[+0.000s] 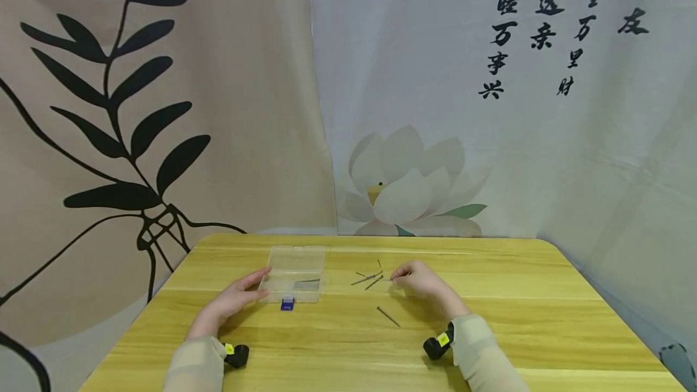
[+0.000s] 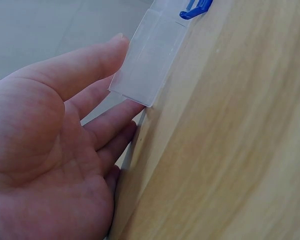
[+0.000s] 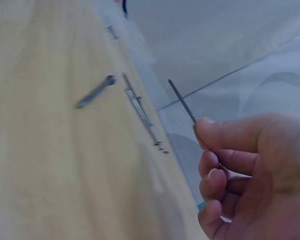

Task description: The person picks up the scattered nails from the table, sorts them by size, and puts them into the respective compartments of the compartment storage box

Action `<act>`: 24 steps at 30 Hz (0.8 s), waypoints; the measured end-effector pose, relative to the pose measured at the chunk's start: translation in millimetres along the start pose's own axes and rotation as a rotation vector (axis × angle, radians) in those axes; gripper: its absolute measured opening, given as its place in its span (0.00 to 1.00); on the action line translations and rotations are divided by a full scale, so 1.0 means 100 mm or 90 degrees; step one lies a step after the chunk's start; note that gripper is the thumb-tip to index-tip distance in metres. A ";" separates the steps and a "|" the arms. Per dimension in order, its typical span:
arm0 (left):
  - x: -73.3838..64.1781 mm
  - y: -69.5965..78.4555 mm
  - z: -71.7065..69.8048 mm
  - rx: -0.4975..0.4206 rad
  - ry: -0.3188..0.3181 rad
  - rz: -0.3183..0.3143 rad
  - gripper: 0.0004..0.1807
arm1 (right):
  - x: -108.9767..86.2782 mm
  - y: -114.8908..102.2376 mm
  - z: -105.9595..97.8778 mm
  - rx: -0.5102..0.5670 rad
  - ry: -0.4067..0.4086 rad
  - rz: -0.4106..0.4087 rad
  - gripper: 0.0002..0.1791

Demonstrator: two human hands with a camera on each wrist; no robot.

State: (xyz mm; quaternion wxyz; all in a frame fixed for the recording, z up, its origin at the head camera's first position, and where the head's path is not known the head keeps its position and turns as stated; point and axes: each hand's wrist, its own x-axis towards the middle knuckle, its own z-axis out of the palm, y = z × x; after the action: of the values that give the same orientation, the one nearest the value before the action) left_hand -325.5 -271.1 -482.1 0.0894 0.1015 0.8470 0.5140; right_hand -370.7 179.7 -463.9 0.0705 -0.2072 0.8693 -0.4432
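A clear plastic box (image 1: 296, 259) with a blue latch (image 1: 287, 304) stands with its lid raised, a thin dark piece (image 1: 310, 280) inside. My left hand (image 1: 239, 295) rests at the box's left side, thumb and fingers extended against its end. The left wrist view shows the thumb (image 2: 102, 57) by the box's edge and fingertips at its lower corner. My right hand (image 1: 419, 280) pinches a thin grey nail (image 3: 181, 100) between thumb and fingers, its pointed end sticking out. Left of that hand lie several loose nails (image 1: 373, 279) of different sizes.
A larger nail (image 1: 389, 317) lies apart, nearer the front of the wooden table (image 1: 327, 356). Behind the table hangs a printed cloth (image 1: 261, 107) with leaves, a lotus and writing. Black wrist cameras (image 1: 437, 346) are strapped at both sleeves.
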 end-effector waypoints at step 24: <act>-0.01 0.00 0.00 0.002 -0.003 -0.012 0.37 | -0.07 -0.24 -0.27 0.062 0.058 0.000 0.13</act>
State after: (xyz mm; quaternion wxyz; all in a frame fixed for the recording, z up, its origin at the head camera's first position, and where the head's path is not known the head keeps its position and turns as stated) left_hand -324.9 -271.2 -481.6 0.0963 0.0948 0.8484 0.5119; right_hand -365.6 190.5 -429.2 0.0407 -0.1827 0.8491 -0.4939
